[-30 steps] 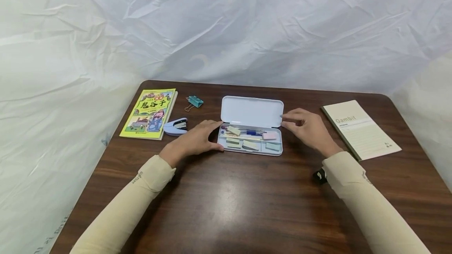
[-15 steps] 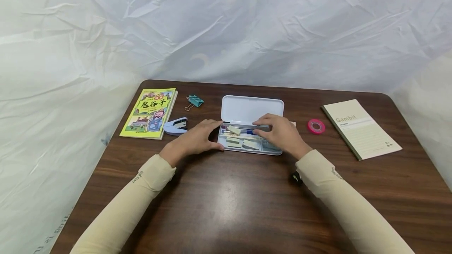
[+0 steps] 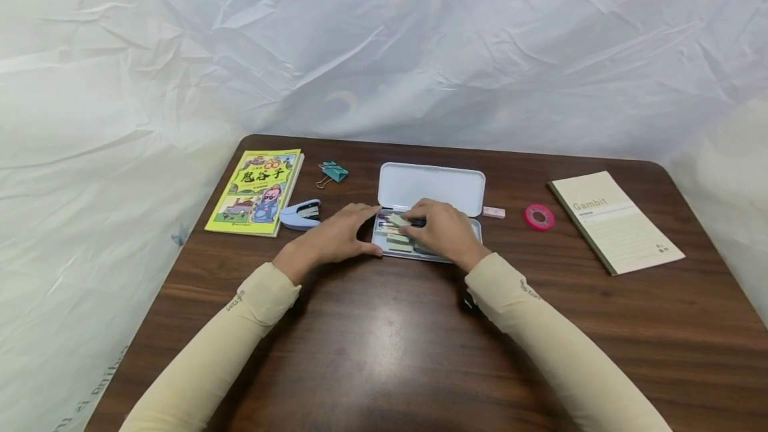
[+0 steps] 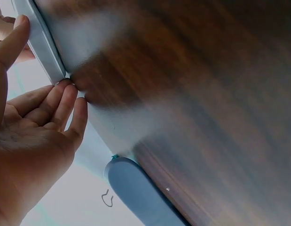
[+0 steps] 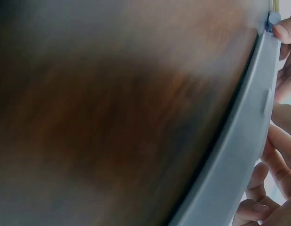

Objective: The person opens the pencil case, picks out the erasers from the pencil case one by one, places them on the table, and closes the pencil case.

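The white pencil case [image 3: 432, 185] lies with its lid raised on the table. My left hand [image 3: 333, 235] spans its left end, fingertips at the back corner and thumb at the front edge, as the left wrist view also shows. With thumb and forefinger, my right hand [image 3: 444, 229] pinches a pale green eraser [image 3: 397, 220] over the pens. Another pale eraser [image 3: 398, 239] lies in the front compartment. The right hand hides most of the case's right half. In the right wrist view the case's front wall [image 5: 230, 141] runs beside the hand's fingers.
A pink-and-white eraser [image 3: 494, 212], a pink tape roll [image 3: 539, 217] and a Gambit notebook [image 3: 615, 222] lie to the right. On the left are a blue stapler [image 3: 294, 217], a teal binder clip [image 3: 333, 171] and a yellow book [image 3: 252, 192].
My right hand has moved left from beside the case to over its pens and taken hold of the pale eraser. The pink-and-white eraser and tape roll have come into view. My left hand stays put.
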